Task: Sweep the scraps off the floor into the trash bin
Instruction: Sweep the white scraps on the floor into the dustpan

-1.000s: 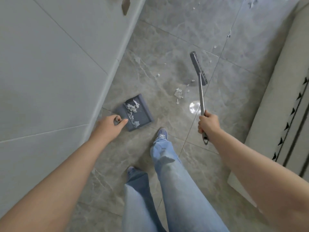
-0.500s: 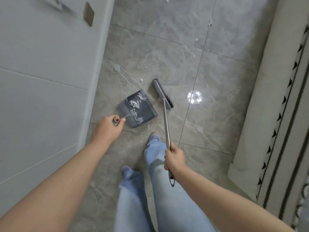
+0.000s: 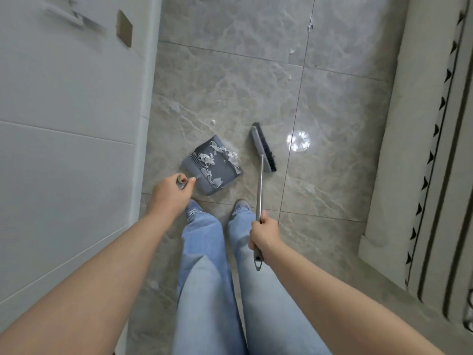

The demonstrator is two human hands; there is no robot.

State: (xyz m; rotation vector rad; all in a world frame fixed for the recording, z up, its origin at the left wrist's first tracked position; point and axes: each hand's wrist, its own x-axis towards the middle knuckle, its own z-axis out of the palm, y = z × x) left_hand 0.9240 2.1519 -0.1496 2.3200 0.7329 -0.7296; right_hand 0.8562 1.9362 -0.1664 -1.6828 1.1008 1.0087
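the left hand (image 3: 172, 193) is curling around the top of the dustpan's handle, and the dustpan (image 3: 213, 167) is sitting on the grey tile floor (image 3: 332, 175) at about twelve o'clock from the feet, its pan already carrying a heap of white paper scraps (image 3: 208, 158). the right hand (image 3: 263, 233) is gripping the metal shaft of the broom (image 3: 261, 172), whose brush head is resting just beside the dustpan at its three o'clock, apart from the pan's edge. so part of the job is looking done: a good share of the scraps is lying inside the pan. what is remaining is plain too: small loose scraps (image 3: 213, 122) are lying on the tiles at twelve o'clock from the pan, near it, and more bits (image 3: 291, 51) are dotting the floor well beyond, toward one o'clock along the grout line. the trash bin is not showing anywhere in this view, so the emptying step is not yet done. a pale cabinet front (image 3: 64, 124) is running along nine o'clock and a cream rug with black triangles (image 3: 435, 149) is lying along three o'clock. by my judgement the task is sitting somewhere around the middle.
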